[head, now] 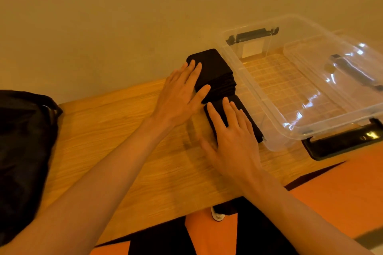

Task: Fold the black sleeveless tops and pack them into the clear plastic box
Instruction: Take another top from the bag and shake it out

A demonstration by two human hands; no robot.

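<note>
A stack of folded black tops lies on the wooden table, right beside the left wall of the clear plastic box. In front of the stack sits another folded black top, lower and narrower. My left hand lies flat with straight fingers on the left edge of the stack. My right hand rests flat on the nearer folded top, fingers spread. The box stands open with no clothes inside; its ribbed floor shows through.
A black bag fills the table's left end. The box has black latch handles, one at the back and one at the near corner. A beige wall runs just behind the table. Below the table edge are an orange floor and a white shoe.
</note>
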